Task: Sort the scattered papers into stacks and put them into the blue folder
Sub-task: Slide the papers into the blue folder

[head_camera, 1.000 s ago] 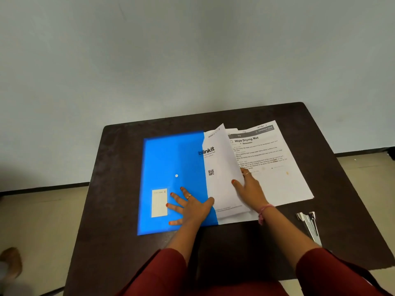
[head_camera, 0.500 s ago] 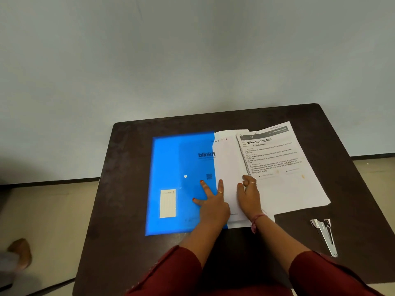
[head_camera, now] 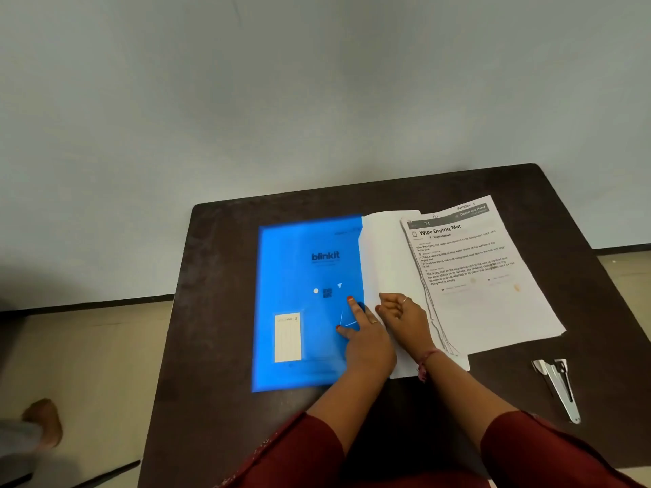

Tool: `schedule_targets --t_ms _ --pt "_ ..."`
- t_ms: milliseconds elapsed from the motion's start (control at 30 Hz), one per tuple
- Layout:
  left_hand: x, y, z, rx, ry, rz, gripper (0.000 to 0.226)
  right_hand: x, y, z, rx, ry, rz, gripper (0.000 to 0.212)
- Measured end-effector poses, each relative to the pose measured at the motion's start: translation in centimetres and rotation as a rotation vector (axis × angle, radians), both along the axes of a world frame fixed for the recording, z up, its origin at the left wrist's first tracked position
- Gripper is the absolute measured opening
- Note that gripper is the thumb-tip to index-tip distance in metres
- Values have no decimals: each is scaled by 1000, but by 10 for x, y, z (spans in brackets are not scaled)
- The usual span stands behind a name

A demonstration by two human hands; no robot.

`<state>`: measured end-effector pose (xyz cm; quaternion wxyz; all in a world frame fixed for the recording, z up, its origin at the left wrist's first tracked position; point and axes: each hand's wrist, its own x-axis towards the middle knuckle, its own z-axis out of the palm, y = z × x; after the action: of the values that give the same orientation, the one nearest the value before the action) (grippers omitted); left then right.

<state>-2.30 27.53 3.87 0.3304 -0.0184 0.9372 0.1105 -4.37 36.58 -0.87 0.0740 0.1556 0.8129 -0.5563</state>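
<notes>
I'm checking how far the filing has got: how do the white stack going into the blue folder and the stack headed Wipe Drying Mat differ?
The white stack sits partly inside the blue folder, its top face blank; the Wipe Drying Mat stack lies wholly outside, printed side up. The right hand touches the white stack only. Both lie flat on the table.

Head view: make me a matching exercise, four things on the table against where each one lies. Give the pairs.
Things:
1. blue folder
2. stapler
3. printed stack
4. left hand

Places:
A. near right part of the table
B. pressing on the folder's right edge
C. left of the papers
D. far right, headed "Wipe Drying Mat"

Pairs: 1-C, 2-A, 3-D, 4-B
</notes>
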Motion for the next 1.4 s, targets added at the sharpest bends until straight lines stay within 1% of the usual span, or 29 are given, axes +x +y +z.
schedule_targets --t_ms 167,300,467,667,833,900,967,1100,1167,1267,1333,1400 --pt "4 -6 9 87 -19 42 71 -8 -13 4 13 19 110 29" --pt "6 -9 15 96 5 -16 70 -11 -20 3 47 27 190 30" --pt "7 -13 7 112 11 20 73 -13 -20 2 98 32 243 30" --pt "7 -14 6 87 31 -12 75 -14 -15 2 193 51 357 32" --pt "6 -12 1 16 68 -101 77 -13 -8 7 244 15 417 38" --pt "6 -11 2 -13 71 -130 76 -12 0 12 236 -12 394 40" --pt "7 -7 2 -42 87 -162 75 -10 12 19 181 -24 329 39" --pt "4 5 2 -42 103 -113 75 -4 51 32 87 11 179 29" --pt "1 15 6 -38 150 -95 76 -1 76 37 66 23 85 27" --pt "-5 31 11 79 209 -5 79 -1 115 44 96 26 -38 26" --pt "-11 43 11 199 168 77 78 -3 139 47 100 17 -104 26" --pt "-19 56 13 344 124 203 71 -8 161 47 120 14 -159 28"
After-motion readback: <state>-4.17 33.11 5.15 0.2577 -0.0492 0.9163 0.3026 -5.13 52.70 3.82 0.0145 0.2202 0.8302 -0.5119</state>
